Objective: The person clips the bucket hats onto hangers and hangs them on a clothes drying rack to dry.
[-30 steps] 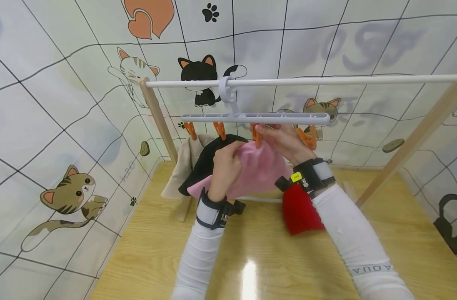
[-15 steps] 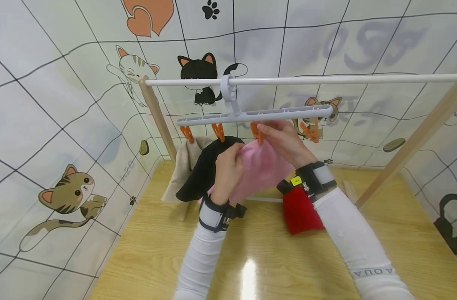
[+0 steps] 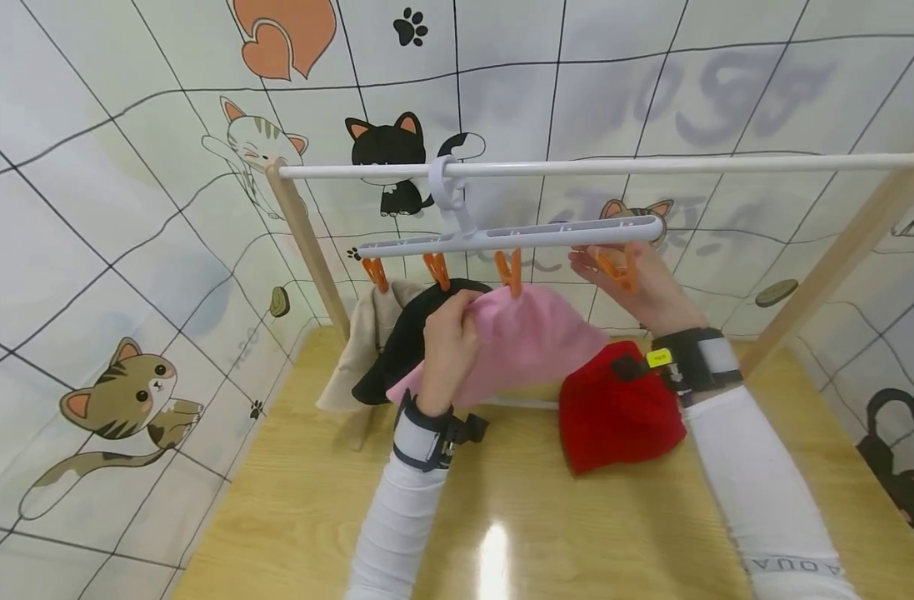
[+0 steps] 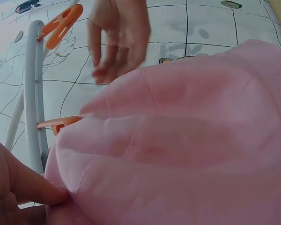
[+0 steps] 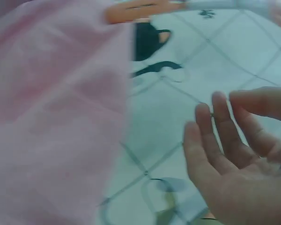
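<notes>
Since a moment ago, the right hand (image 3: 636,283) has left the pink cloth (image 3: 531,342) and reached the end orange clip (image 3: 616,268), fingers loose. From the head view, the left hand (image 3: 449,333) pinches the pink cloth beneath the third clip (image 3: 509,271). Left wrist view: thumb pressing the cloth (image 4: 178,140). Right wrist view: right hand's (image 5: 243,154) palm open, empty.
</notes>
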### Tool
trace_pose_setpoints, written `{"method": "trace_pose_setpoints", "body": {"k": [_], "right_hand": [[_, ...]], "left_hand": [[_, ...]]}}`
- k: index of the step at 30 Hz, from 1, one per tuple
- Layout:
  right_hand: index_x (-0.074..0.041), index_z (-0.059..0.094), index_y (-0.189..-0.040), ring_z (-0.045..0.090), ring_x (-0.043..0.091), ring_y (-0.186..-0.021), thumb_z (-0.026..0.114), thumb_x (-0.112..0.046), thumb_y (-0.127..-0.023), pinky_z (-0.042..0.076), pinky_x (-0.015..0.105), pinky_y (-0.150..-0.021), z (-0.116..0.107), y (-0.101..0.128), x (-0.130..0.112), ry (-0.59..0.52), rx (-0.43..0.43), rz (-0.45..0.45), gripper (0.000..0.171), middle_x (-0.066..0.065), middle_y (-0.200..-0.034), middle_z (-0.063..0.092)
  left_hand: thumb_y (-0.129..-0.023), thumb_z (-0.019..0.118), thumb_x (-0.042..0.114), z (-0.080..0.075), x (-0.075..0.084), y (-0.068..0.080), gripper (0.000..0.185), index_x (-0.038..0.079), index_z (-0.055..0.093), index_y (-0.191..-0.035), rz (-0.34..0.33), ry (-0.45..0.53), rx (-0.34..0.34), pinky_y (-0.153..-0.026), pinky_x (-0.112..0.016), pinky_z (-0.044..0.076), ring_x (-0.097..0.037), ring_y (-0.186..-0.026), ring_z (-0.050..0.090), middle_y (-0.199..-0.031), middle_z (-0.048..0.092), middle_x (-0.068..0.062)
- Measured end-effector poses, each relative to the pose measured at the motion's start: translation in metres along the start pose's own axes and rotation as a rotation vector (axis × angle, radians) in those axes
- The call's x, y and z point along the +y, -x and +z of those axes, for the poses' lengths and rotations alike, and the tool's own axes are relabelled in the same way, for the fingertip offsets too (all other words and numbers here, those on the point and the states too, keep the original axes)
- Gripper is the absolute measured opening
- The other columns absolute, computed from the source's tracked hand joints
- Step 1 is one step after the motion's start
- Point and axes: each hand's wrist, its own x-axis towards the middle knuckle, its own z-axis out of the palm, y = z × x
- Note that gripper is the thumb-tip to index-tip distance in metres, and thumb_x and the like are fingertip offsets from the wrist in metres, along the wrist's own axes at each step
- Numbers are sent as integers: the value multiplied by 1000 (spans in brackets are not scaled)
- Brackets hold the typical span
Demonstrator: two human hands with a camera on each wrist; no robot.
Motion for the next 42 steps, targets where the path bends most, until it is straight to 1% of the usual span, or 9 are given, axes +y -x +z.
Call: {"method": "trace_pose_setpoints", "body": {"k": [2,8,11,16,24,30,33,38,42], "right_hand": [[-7,66,-115,55,26,-107,54,-1,-96,41,36,-100,-5,11,-15,25,-15,57,22,11,-116,61],[-2,51,-135,53,31,-119,37,4,-101,43,33,-98,-7,28,-51,493,-344,97,37,15,-131,54],[-5,43,-143,52,29,-122,39,2,-101,41,30,-99,-3,31,-60,641,-386,127,43,14,-136,53],[-10,35,-149,50,31,-125,40,1,-99,41,34,-98,6,30,-66,736,-399,154,51,16,-139,49],[-8,43,-142,52,34,-118,44,-4,-101,42,34,-97,13,28,-71,824,-340,185,41,17,-132,54],[-16,44,-144,49,31,-117,54,-15,-99,35,47,-100,14,27,-70,941,-261,274,46,10,-133,53],[-17,40,-147,47,31,-118,55,-12,-98,37,46,-100,11,23,-67,929,-270,273,51,11,-135,51],[-12,42,-145,50,32,-117,55,-8,-97,43,34,-96,6,16,-64,918,-328,250,50,12,-135,53],[-10,48,-141,50,30,-119,58,-9,-96,43,35,-97,5,13,-63,932,-350,265,45,9,-134,55]], "left_hand": [[-87,48,-12,1,0,2,24,-3,68,-97,15,1,6,-76,-40,51,-29,-81,63,-92,68,-15],[-88,48,-12,3,1,1,23,-4,68,-96,30,12,22,-77,-40,51,-30,-82,62,-91,67,-16],[-88,48,-12,3,2,1,23,-4,68,-96,30,20,16,-76,-40,51,-30,-81,63,-92,68,-16],[-88,48,-13,2,3,1,23,-5,68,-97,43,27,4,-75,-40,51,-30,-81,63,-93,68,-17],[-90,49,-11,1,6,4,22,-3,66,-101,56,-18,5,-79,-41,51,-29,-87,64,-96,67,-16],[-90,51,-10,-1,30,7,21,-2,63,-104,168,-38,86,-78,-38,52,-26,-95,62,-105,63,-15],[-88,52,-11,-2,43,7,20,-4,64,-102,235,-6,96,-80,-33,52,-26,-94,62,-104,63,-15],[-87,60,-7,8,60,12,14,-4,66,-99,329,-8,2,-86,-28,49,-26,-89,62,-96,67,-15],[-87,64,-1,41,65,23,14,0,66,-101,345,-50,-208,-79,-23,48,-21,-84,61,-94,67,-10]]}}
